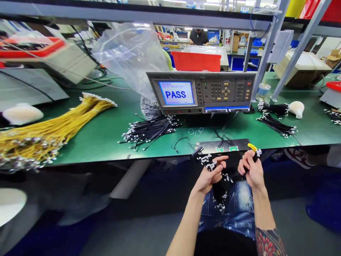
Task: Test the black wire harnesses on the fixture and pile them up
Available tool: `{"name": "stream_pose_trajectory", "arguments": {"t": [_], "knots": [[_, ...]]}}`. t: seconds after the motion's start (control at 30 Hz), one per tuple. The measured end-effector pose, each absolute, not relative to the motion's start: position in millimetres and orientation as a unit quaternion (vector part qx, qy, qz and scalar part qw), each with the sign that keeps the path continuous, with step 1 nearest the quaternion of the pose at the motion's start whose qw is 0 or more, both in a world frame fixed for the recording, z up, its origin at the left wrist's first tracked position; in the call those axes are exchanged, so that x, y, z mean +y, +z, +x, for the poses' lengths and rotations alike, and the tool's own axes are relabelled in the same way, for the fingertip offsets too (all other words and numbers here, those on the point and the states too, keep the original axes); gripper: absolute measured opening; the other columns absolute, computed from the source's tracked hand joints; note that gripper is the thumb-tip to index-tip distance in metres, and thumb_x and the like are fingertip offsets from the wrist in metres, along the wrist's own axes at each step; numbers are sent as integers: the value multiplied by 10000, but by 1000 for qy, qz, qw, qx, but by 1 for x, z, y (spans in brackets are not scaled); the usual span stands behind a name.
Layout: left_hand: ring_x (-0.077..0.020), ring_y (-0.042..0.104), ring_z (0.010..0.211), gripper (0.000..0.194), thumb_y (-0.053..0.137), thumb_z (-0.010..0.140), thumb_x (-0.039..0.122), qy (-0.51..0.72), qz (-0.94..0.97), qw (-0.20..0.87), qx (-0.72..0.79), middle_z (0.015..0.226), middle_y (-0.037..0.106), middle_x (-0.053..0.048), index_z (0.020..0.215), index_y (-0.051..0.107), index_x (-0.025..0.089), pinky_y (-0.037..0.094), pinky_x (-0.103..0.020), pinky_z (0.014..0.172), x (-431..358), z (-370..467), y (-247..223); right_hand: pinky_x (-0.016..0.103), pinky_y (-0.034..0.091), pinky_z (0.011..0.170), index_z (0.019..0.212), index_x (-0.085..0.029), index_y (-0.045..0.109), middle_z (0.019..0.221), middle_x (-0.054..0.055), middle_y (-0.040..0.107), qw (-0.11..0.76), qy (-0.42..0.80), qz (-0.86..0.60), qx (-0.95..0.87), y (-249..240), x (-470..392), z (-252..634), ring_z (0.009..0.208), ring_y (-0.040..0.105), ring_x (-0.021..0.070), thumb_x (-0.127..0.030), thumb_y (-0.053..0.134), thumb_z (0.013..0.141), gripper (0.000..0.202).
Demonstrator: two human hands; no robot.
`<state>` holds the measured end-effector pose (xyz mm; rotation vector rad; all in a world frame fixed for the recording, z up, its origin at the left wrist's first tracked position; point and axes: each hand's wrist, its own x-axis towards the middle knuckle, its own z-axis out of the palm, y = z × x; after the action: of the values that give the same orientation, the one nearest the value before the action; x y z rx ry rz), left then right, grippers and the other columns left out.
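Just off the table's front edge, my left hand (211, 174) is closed around a bundle of black cables with white connectors (207, 161). Its index finger points toward my right hand. More black cable ends (220, 202) hang below it over my lap. My right hand (252, 169) is closed on a smaller bunch of black cables with white connectors (258, 153). A yellow loop-like piece (252, 147) sticks up at its fingertips; its kind is unclear. Behind both hands, a black fixture plate (207, 145) with small green connector boards (233, 148) lies at the table edge.
A tester (201, 93) showing "PASS" stands behind the plate. Black cable piles lie left (151, 129) and right (277, 124) of it. Yellow cables (66, 124) cover the left of the green table (106, 142). A metal shelf post (269, 53) rises at the right.
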<state>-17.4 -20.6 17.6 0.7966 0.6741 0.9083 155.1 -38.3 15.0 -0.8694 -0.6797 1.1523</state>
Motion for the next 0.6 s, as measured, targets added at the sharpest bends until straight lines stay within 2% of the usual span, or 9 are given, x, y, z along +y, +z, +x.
{"name": "stream_pose_trajectory", "arguments": {"t": [0.07, 0.1, 0.23, 0.3, 0.4, 0.5, 0.6], "knots": [[24, 178, 401, 588, 936, 641, 482, 397, 368, 789, 292, 718, 551, 45, 1112, 769, 172, 102, -211, 405, -23, -19, 19, 206, 192, 386, 755, -233, 549, 554, -112, 316, 692, 492, -413, -331, 20, -41, 156, 404, 207, 50, -644, 780, 809, 475], [16, 179, 404, 584, 939, 627, 506, 385, 373, 794, 286, 658, 510, 60, 1068, 774, 161, 103, -210, 408, -24, -19, 20, 214, 174, 397, 772, -227, 584, 570, -109, 329, 681, 474, -428, -359, 21, -42, 155, 421, 185, 47, -613, 808, 794, 448], [-20, 245, 427, 563, 955, 525, 592, 350, 400, 791, 303, 492, 380, 81, 695, 688, 127, 123, -208, 430, -27, -15, 18, 246, 231, 460, 815, -202, 735, 531, -104, 298, 591, 444, -467, -484, 24, -47, 142, 474, 239, 74, -432, 867, 748, 273], [-24, 253, 435, 583, 974, 471, 581, 338, 406, 783, 328, 469, 355, 85, 607, 624, 135, 128, -213, 439, -28, -13, 17, 253, 235, 458, 772, -197, 766, 498, -98, 288, 562, 451, -478, -502, 24, -48, 135, 475, 249, 83, -397, 855, 738, 222], [-29, 270, 437, 598, 977, 446, 592, 328, 412, 772, 356, 471, 391, 69, 598, 628, 131, 126, -221, 443, -30, -12, 17, 256, 239, 439, 749, -191, 797, 484, -75, 357, 549, 463, -490, -494, 23, -50, 129, 470, 272, 90, -391, 841, 731, 206], [-42, 308, 431, 620, 918, 523, 678, 316, 428, 764, 365, 483, 466, 28, 624, 665, 121, 118, -227, 440, -30, -11, 19, 259, 316, 451, 743, -195, 809, 557, -28, 509, 560, 469, -479, -488, 20, -49, 131, 494, 383, 106, -411, 837, 738, 218], [-41, 304, 421, 635, 864, 595, 721, 311, 444, 759, 361, 480, 489, 23, 671, 689, 115, 117, -225, 440, -30, -11, 21, 265, 378, 495, 762, -204, 820, 633, -7, 557, 584, 467, -455, -483, 12, -46, 137, 555, 477, 126, -431, 835, 768, 228]]}}
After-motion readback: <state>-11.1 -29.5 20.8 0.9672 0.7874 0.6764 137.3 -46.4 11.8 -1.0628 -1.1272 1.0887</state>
